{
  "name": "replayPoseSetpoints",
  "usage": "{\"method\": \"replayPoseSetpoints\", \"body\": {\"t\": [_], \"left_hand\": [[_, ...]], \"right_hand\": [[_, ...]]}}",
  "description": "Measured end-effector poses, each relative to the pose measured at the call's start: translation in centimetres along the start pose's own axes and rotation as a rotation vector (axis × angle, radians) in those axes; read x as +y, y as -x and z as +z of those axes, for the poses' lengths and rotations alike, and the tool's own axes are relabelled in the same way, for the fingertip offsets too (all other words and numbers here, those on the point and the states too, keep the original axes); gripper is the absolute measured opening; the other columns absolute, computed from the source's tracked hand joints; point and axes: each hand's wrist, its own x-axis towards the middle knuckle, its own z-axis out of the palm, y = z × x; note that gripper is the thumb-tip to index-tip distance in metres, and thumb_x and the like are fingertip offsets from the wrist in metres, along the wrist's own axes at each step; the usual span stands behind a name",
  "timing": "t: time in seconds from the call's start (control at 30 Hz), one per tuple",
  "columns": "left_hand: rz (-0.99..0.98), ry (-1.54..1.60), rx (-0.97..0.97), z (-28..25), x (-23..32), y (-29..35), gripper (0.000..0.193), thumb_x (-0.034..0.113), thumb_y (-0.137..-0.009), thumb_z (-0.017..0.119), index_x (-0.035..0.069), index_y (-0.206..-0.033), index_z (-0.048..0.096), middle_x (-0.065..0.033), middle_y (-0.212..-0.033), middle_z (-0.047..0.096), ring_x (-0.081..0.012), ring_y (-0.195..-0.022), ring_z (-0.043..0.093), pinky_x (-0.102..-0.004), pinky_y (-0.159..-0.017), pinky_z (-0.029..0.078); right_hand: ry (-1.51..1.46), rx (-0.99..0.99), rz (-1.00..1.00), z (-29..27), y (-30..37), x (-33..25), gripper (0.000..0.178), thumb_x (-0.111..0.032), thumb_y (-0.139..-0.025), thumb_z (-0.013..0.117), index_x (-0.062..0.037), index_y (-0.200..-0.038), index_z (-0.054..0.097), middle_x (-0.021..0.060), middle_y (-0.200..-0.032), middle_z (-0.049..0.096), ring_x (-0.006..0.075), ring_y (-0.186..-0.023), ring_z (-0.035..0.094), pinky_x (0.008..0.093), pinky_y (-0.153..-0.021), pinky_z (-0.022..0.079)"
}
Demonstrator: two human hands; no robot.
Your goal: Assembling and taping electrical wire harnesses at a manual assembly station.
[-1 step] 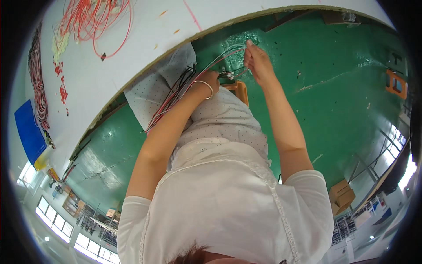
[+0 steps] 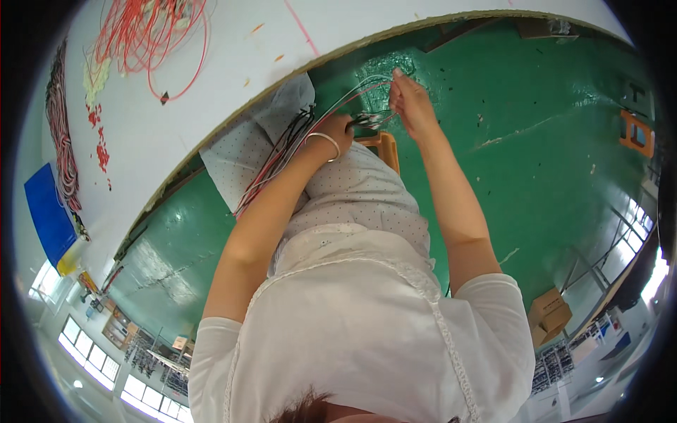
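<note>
A bundle of thin red, black and white wires (image 2: 278, 154) lies across my lap, over dotted light trousers. My left hand (image 2: 338, 132), with a bangle on the wrist, is closed round this bundle. Black ends with small pale tips (image 2: 370, 121) stick out past its fingers. To the right and a little farther off, my right hand (image 2: 412, 102) is closed in a pinch. A red and a pale wire (image 2: 363, 88) arch over from the bundle into its fingers. The ends inside that pinch are too small to make out.
The white table (image 2: 233, 70) curves along the far left, with loose red wires (image 2: 151, 35), small red bits (image 2: 102, 148) and a long wire bundle (image 2: 62, 134) on it. An orange stool (image 2: 384, 149) stands beside my knee, on the green floor (image 2: 522, 162). A carton (image 2: 549, 315) sits at the right.
My right hand has shifted very slightly left and nearer to me. The pale-tipped ends by my left hand are a little more spread. Both hands keep their grip.
</note>
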Motion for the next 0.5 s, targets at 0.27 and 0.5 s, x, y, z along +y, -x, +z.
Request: {"method": "replayPoseSetpoints", "body": {"t": [0.27,0.5], "left_hand": [[-0.127,0.829,0.048,-5.0,1.7,2.4,0.035,0.024,-0.099,0.057,0.011,-0.131,0.063,-0.0014,-0.085,0.069,-0.0156,-0.073,0.062,-0.0315,-0.074,0.051],[0.138,0.802,-0.088,-7.6,2.1,5.9,0.039,0.019,-0.101,0.054,0.014,-0.14,0.057,-0.0046,-0.095,0.069,-0.0182,-0.087,0.063,-0.0292,-0.083,0.05]], "right_hand": [[0.206,0.099,-0.147,-2.3,-2.0,-0.5,0.039,-0.038,-0.1,0.061,-0.0142,-0.071,0.051,-0.0077,-0.062,0.038,0.0035,-0.053,0.031,0.0227,-0.049,0.025],[0.18,0.205,-0.273,-1.0,-3.5,-2.2,0.039,-0.036,-0.1,0.06,-0.0136,-0.07,0.05,-0.0073,-0.062,0.039,0.0037,-0.054,0.032,0.0232,-0.049,0.025]]}}
